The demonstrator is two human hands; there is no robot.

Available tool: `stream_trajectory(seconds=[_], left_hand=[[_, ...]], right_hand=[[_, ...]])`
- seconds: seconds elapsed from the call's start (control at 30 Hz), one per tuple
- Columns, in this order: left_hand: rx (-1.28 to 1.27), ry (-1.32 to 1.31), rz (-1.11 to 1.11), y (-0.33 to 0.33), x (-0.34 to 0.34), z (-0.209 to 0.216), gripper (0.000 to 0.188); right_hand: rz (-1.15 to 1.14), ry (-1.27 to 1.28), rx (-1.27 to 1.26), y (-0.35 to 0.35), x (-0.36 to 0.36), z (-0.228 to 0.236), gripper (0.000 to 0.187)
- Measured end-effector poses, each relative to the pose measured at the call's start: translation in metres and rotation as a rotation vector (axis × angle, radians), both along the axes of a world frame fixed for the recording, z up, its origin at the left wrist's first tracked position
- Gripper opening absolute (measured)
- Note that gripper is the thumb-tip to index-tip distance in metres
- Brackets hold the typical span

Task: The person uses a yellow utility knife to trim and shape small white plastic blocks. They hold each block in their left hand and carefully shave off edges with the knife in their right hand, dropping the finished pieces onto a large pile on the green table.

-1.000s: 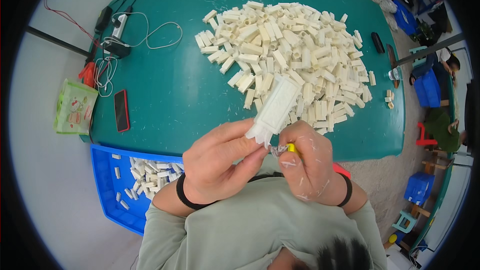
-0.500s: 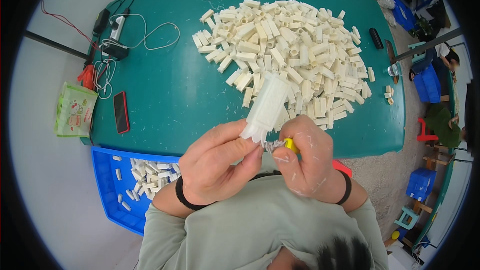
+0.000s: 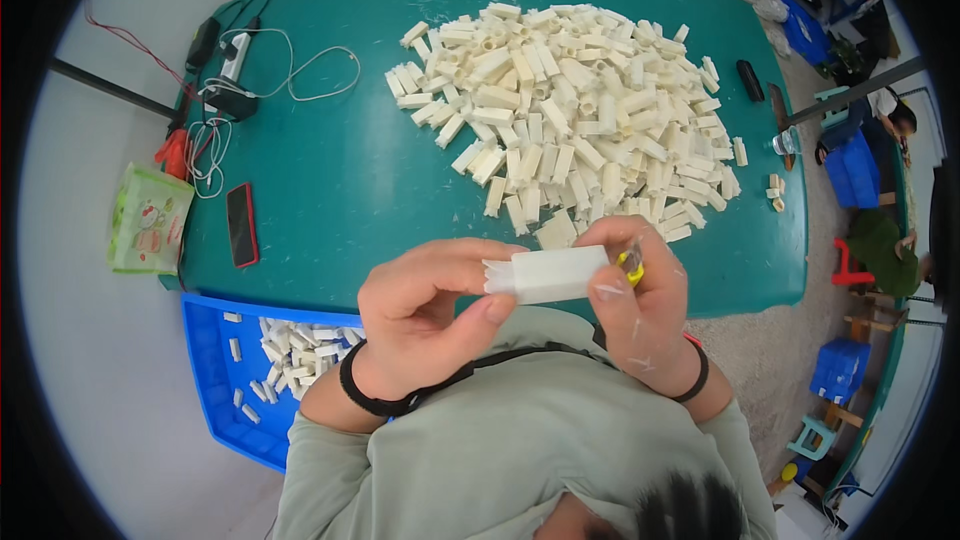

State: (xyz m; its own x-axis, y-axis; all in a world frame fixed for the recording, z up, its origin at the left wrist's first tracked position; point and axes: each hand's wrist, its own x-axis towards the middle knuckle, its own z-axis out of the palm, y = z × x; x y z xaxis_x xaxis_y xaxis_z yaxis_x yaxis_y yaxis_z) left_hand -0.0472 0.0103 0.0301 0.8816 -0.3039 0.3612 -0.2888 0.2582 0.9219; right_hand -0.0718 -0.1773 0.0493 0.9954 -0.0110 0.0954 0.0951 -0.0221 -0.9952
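Note:
Between my hands is a cream-white hollow rectangular block (image 3: 558, 274), lying nearly level with a ragged, thin-edged end on its left. My left hand (image 3: 425, 315) pinches that ragged end between thumb and fingers. At the block's right end, the thumb and fingers of my right hand (image 3: 645, 315) grip it. A small yellow tool (image 3: 634, 265) with a greyish metal part is tucked in the right hand too; most of it is hidden by the fingers. White shavings stick to the right hand. Just beyond the hands is a large pile of similar blocks (image 3: 570, 110) on the green table (image 3: 330, 160).
A blue bin (image 3: 210, 360) with several white pieces stands at the lower left. A red-edged phone (image 3: 242, 225), a power strip (image 3: 232, 58) with cables and a green-white bag (image 3: 150, 220) are on the left. A black object (image 3: 750, 80) lies far right. Another person (image 3: 885, 250) is at the right.
The block has turned from steeply upright to nearly level, and my right hand now grips its right end. The yellow tool has moved up and away from the ragged end.

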Motion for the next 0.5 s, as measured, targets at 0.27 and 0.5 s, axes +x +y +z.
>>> stream_trajectory(seconds=[0.27,0.5], left_hand=[[0.595,-0.273,0.120,-0.006,0.011,0.018,0.036],[0.094,0.071,-0.062,-0.005,0.007,0.000,0.035]], right_hand=[[0.086,-0.249,-0.371,0.000,0.007,-0.008,0.030],[0.125,-0.157,-0.254,-0.006,0.002,-0.006,0.027]])
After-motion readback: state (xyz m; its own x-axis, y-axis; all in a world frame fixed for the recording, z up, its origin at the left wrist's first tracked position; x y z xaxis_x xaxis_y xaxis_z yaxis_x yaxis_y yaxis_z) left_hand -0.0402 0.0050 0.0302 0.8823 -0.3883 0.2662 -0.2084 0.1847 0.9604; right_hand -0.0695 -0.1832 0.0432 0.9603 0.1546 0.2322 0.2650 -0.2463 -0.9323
